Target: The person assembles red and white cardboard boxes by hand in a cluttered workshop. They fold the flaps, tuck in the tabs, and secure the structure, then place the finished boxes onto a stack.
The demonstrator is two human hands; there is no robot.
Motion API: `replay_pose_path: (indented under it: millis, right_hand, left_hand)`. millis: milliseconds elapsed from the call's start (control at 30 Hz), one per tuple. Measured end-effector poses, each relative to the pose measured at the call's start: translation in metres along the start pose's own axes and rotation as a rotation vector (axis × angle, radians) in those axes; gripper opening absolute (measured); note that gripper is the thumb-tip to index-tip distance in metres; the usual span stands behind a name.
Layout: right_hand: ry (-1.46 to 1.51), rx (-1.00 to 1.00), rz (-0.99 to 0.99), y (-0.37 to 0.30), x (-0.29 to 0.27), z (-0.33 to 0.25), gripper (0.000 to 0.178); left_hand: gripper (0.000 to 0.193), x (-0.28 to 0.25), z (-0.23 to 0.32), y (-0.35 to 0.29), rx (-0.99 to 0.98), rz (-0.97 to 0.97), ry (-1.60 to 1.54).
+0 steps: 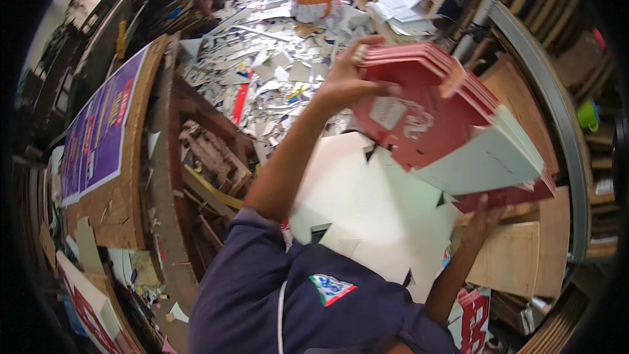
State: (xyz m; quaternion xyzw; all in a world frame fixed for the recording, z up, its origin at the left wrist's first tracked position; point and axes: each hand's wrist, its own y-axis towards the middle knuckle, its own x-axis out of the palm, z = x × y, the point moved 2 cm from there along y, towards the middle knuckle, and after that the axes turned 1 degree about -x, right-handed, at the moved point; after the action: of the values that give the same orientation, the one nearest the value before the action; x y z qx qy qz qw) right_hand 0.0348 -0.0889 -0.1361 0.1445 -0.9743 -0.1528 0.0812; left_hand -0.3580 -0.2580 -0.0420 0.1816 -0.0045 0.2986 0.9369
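far left, a purple sign (108, 121) on a brown board (108, 219); next, paper scraps (278, 69) cover the floor. the left hand (350, 85) pinches the upper left corner of the red stack (426, 118), thumb across the face, fingers round the far edge. below, a white sheet (360, 190) lies flat. the stack is held tilted above the sheet's right side, its layers stepped at the top edge and a pale panel (488, 157) facing the wearer. the right hand (481, 223) meets the lower edge with its fingertips; blur hides whether it grips or merely props, so one cannot tell. far right, a shelf post (575, 128) and a green cup (588, 116).

likely faults: layers may slide apart if the left pinch misses some; the lower end may drop should the right fingertips slip; a corner may catch the post if swung right.
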Motion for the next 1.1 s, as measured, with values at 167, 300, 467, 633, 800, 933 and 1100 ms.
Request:
replay_pose_path:
  millis: [167, 300, 467, 633, 800, 933, 1100]
  right_hand:
    - [0.152, -0.027, -0.077, 0.021, 0.039, -0.023, 0.070]
    - [0.181, -0.038, -0.096, 0.040, 0.057, -0.034, 0.066]
    - [0.276, -0.160, -0.140, 0.067, 0.092, -0.054, 0.073]
    - [0.273, -0.219, -0.230, 0.086, 0.119, -0.067, 0.067]
    - [0.263, -0.120, -0.318, 0.087, 0.148, -0.053, 0.065]
    - [0.318, -0.032, -0.382, 0.085, 0.171, -0.017, 0.063]
    - [0.370, 0.067, -0.482, 0.087, 0.206, 0.010, 0.058]
  left_hand:
    - [0.058, -0.015, 0.024, -0.027, -0.089, 0.144, -0.019]
    - [0.052, -0.010, 0.048, -0.023, 0.016, 0.200, -0.014]
    - [0.052, -0.033, 0.079, -0.023, 0.207, 0.280, 0.067]
    - [0.052, -0.056, 0.095, -0.028, 0.296, 0.322, -0.023]
    - [0.055, -0.082, 0.082, -0.049, 0.195, 0.451, -0.013]
    - [0.053, -0.089, 0.084, -0.076, 0.127, 0.551, 0.088]
    - [0.053, -0.108, 0.086, -0.090, 0.127, 0.690, 0.212]
